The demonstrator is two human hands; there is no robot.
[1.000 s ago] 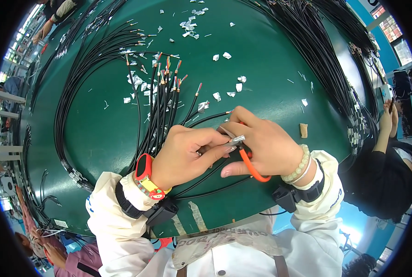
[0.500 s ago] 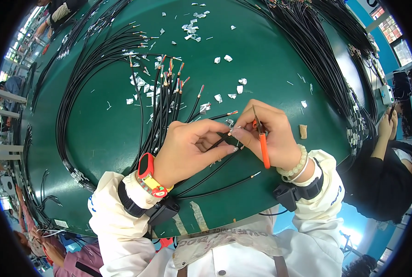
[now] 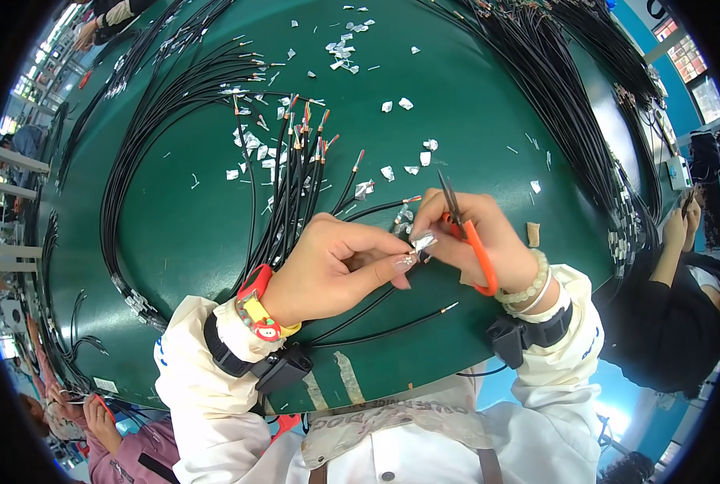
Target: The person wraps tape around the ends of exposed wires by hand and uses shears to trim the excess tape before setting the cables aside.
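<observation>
My left hand [image 3: 340, 266] is closed, thumb and finger pinched on the end of a black cable that is mostly hidden behind the fingers. My right hand [image 3: 493, 234] grips scissors with orange handles [image 3: 482, 262], their dark blades [image 3: 449, 196] pointing away from me. A shiny scrap of silver foil [image 3: 424, 241] shows between the two hands, at the right fingertips. Beyond my left hand lies a bunch of black cables [image 3: 283, 185] with stripped ends and coloured wires. One more black cable [image 3: 384, 327] with a bare tip lies on the near side of my hands.
Foil scraps [image 3: 340, 52] are scattered over the green table [image 3: 191, 218]. Thick bundles of black cable [image 3: 529, 73] lie at the far right, and a curved bundle [image 3: 110, 202] at the left. A small tan piece [image 3: 533, 235] is beside my right hand. Other people work around the table.
The foil now stands out from the cable end between my fingers. My right hand has shifted slightly right, and the scissors have turned a little in it.
</observation>
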